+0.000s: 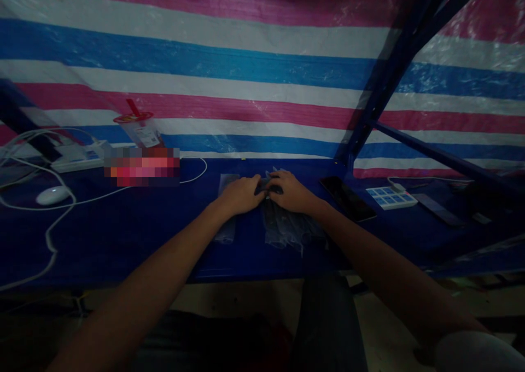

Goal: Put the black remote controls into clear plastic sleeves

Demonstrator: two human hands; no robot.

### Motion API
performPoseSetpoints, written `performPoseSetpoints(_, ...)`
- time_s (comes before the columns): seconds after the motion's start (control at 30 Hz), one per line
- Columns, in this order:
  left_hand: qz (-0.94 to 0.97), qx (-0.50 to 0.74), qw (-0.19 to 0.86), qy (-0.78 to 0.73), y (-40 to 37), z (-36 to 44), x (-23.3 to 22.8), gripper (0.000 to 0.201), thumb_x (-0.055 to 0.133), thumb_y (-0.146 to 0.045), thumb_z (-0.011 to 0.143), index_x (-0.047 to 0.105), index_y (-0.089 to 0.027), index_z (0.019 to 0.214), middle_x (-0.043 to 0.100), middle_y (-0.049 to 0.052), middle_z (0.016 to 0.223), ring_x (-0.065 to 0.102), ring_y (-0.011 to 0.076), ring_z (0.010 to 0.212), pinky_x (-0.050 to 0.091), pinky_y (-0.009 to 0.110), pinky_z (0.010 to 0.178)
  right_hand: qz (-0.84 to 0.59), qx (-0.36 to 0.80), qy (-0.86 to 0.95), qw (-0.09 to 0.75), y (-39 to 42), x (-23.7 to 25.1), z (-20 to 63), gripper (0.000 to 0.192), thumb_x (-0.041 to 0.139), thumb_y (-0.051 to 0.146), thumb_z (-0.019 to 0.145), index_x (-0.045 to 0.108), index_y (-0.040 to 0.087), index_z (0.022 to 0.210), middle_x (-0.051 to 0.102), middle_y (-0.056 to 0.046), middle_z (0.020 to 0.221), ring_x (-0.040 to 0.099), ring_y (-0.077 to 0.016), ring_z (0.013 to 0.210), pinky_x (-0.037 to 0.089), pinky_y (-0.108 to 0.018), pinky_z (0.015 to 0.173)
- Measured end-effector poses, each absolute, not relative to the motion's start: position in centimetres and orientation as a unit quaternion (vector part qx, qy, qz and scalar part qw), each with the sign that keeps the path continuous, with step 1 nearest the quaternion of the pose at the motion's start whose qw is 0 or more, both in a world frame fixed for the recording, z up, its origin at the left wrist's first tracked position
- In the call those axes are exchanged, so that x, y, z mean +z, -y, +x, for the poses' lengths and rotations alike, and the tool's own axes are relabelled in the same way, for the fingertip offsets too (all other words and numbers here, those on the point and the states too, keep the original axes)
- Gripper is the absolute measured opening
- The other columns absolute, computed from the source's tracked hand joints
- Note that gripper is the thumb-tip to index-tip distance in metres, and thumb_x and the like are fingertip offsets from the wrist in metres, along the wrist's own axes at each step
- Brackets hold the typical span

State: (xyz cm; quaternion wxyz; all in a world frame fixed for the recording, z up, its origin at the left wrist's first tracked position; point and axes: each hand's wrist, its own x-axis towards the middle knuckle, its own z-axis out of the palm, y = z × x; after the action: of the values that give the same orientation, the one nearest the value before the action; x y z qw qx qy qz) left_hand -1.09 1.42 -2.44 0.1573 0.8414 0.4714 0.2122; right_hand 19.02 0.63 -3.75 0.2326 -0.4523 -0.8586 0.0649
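My left hand has its fingers bent and nearly meets my right hand over the blue table. Between the fingertips is a small dark patch, too dim to name. Beneath and in front of my right hand lies a loose pile of clear plastic sleeves, overlapping, their near ends fanned towards me. One separate clear plastic sleeve lies flat on the table under my left hand and wrist. Both hands look closed, fingers curled inward, and whatever is in their grip is hidden.
The blue table carries a white mouse, tangled white cables, a power strip and a lidded cup on the left. On the right lie a black phone and a white-and-blue power strip. A striped sheet hangs behind.
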Motion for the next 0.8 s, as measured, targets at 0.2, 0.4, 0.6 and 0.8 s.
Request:
performPoseSetpoints(0.2,0.829,0.235,0.229,-0.453,-1.6,0.0,-3.3,0.022,0.062,-0.03,0.083,0.053,-0.023,0.102,0.066,0.005,0.079,0.062,0.0226,0.069,0.038,0.034,0.064,-0.439,0.071,0.858,0.258,-0.5,-3.8,18.8,0.018,0.062,0.016,0.084,0.076,0.019,0.096,0.064,-0.016,0.132,0.055,-0.0329,0.128,0.038,-0.055,0.111)
performPoseSetpoints(0.4,0.791,0.283,0.298,-0.453,-2.3,0.7,-3.7,0.023,0.059,-0.01,0.074,0.051,-0.022,0.092,0.062,0.001,0.073,0.058,0.0185,0.068,0.039,0.032,0.065,-0.428,0.065,0.863,0.26,-0.6,-3.9,18.7,0.017,0.062,0.015,0.083,0.074,0.019,0.094,0.065,-0.015,0.128,0.057,-0.0308,0.123,0.04,-0.052,0.109)
performPoseSetpoints(0.6,0.755,0.327,0.265,-0.503,-1.9,0.2,-2.5,0.021,0.062,-0.01,0.073,0.052,-0.023,0.086,0.056,-0.002,0.068,0.054,0.0179,0.065,0.035,0.031,0.062,-0.428,0.075,0.859,0.27,-0.6,-3.8,19.0,0.017,0.062,0.014,0.083,0.073,0.019,0.095,0.066,-0.014,0.124,0.057,-0.0289,0.123,0.04,-0.05,0.109)
performPoseSetpoints(0.8,0.705,0.471,0.231,-0.478,-2.6,-0.7,-1.7,0.02,0.057,-0.007,0.074,0.05,-0.022,0.085,0.052,-0.003,0.07,0.051,0.0163,0.068,0.038,0.031,0.068,-0.442,0.114,0.826,0.33,-0.2,-3.4,18.9,0.013,0.064,0.027,0.089,0.073,0.019,0.083,0.069,-0.015,0.116,0.061,-0.0309,0.113,0.043,-0.051,0.104)
